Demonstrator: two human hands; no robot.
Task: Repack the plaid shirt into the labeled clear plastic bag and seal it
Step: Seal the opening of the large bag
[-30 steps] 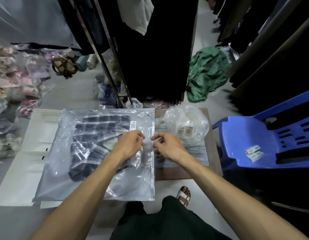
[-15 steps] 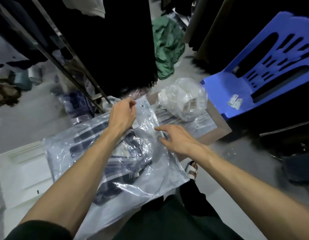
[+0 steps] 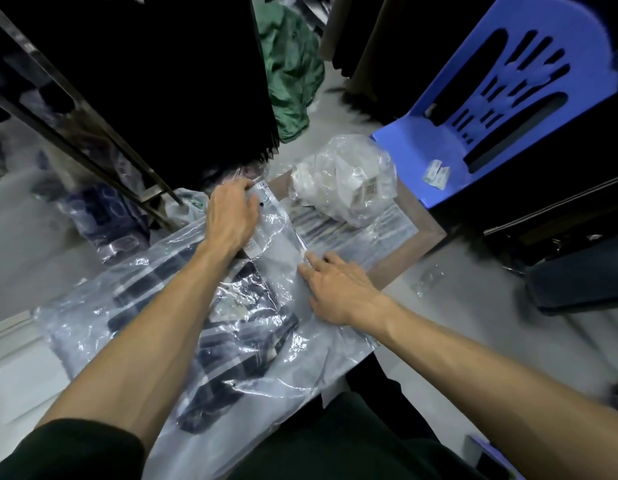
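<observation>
The dark plaid shirt [image 3: 231,327] lies folded inside the clear plastic bag [image 3: 103,327], which rests flat across my lap and a low surface. A small white label [image 3: 252,249] shows near the bag's far edge. My left hand [image 3: 231,216] presses down on the bag's far corner, fingers curled over the edge. Fingers together, my right hand [image 3: 338,292] lies flat on the bag's right edge along the sealing strip [image 3: 293,233]. Neither hand lifts the bag.
A crumpled clear bag with barcode tags [image 3: 345,178] sits on a brown board [image 3: 418,237] beyond the right hand. A blue plastic chair [image 3: 501,109] stands at right, green cloth [image 3: 290,71] lies on the floor, and a black clothes rack [image 3: 93,140] rises at left.
The view has swung and tilted. My left hand slid along the bag's edge to the far corner, while my right hand flattened onto the nearer part of that edge.
</observation>
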